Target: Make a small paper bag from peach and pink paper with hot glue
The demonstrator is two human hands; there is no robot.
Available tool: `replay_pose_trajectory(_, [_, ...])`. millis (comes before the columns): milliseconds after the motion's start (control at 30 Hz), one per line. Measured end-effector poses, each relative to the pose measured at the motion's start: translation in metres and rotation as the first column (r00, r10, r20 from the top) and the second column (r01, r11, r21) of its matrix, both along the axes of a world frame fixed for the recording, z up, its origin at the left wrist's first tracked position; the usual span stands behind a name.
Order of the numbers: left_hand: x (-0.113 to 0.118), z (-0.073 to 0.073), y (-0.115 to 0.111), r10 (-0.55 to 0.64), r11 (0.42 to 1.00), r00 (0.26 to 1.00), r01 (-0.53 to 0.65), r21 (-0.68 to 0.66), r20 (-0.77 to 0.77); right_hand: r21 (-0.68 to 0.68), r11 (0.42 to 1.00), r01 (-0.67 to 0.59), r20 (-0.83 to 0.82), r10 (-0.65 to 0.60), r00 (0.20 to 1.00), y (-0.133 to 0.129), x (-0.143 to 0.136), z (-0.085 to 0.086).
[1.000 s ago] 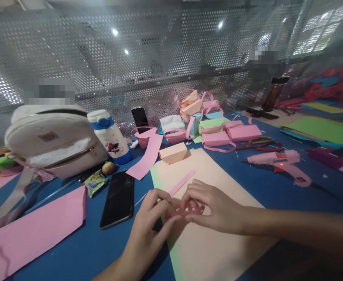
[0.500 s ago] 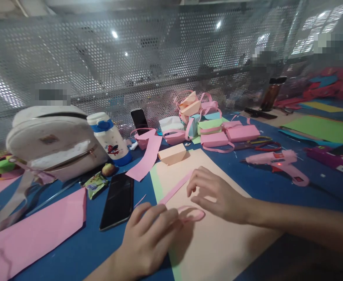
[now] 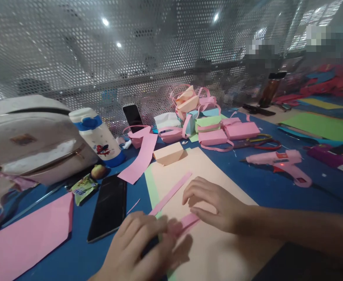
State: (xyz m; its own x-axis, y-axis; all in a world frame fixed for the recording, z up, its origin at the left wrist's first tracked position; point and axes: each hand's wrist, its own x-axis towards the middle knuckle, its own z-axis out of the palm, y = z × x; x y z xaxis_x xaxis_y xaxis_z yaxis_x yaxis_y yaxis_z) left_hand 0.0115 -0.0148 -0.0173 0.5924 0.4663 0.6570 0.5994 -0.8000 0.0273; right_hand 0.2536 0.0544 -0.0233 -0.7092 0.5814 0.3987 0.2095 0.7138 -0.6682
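My left hand (image 3: 139, 246), partly blurred, pinches one end of a pink paper strip (image 3: 190, 221) above the peach sheet. The strip's other end reaches to just below the thumb of my right hand (image 3: 218, 207); whether they touch I cannot tell. The fingers of my right hand are curved, with a gap between them and the thumb. A second, straight pink strip (image 3: 173, 192) lies across the peach paper sheet (image 3: 218, 249), its near end by my left hand. At the sheet's far end stands a small folded peach paper box (image 3: 169, 153).
Small paper bags (image 3: 212, 136) are piled at the back. On the right lies a pink glue gun (image 3: 288, 162), with pliers (image 3: 265, 142) beyond it. Leftward are a phone (image 3: 108, 207), a snack packet (image 3: 83, 189), a bottle (image 3: 98, 136), a backpack (image 3: 37, 144) and pink paper (image 3: 34, 234).
The held pink strip was bent into a loop and now looks straighter between my hands. My left hand has moved slightly down and left. The view has shifted a little to the right.
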Motion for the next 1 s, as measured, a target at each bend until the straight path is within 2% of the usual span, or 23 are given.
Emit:
replay_pose_trajectory(67, [0.000, -0.002, 0.002, 0.094, 0.980, 0.995, -0.086, -0.181, 0.035, -0.038, 0.999, -0.011, 0.023, 0.012, 1.000, -0.001, 0.001, 0.001])
replay_pose_trajectory(133, [0.002, -0.004, 0.003, 0.182, 0.921, 0.983, -0.175, -0.347, -0.012, -0.054, 0.998, -0.018, 0.070, 0.021, 0.997, -0.002, 0.001, 0.002])
replay_pose_trajectory(200, [0.003, -0.005, 0.004, 0.227, 0.866, 0.971, -0.235, -0.441, -0.070, -0.050, 0.999, -0.007, 0.129, 0.013, 0.991, -0.002, 0.001, 0.002])
replay_pose_trajectory(267, [0.004, -0.006, 0.005, 0.221, 0.833, 0.969, -0.247, -0.495, -0.112, -0.037, 0.999, 0.014, 0.191, -0.007, 0.982, -0.002, 0.001, 0.002])
replay_pose_trajectory(400, [0.006, -0.006, 0.007, 0.189, 0.815, 0.971, -0.237, -0.529, -0.143, -0.017, 0.999, 0.034, 0.269, -0.028, 0.963, -0.002, -0.001, -0.002])
replay_pose_trajectory(733, [0.012, 0.000, 0.005, 0.227, 0.772, 0.962, -0.275, -0.573, -0.155, 0.016, 1.000, 0.012, 0.285, -0.016, 0.959, -0.001, 0.000, -0.005])
replay_pose_trajectory(1000, [0.013, 0.000, 0.002, 0.228, 0.788, 0.960, -0.278, -0.549, -0.159, 0.022, 1.000, 0.016, 0.286, -0.022, 0.958, -0.002, 0.001, -0.004])
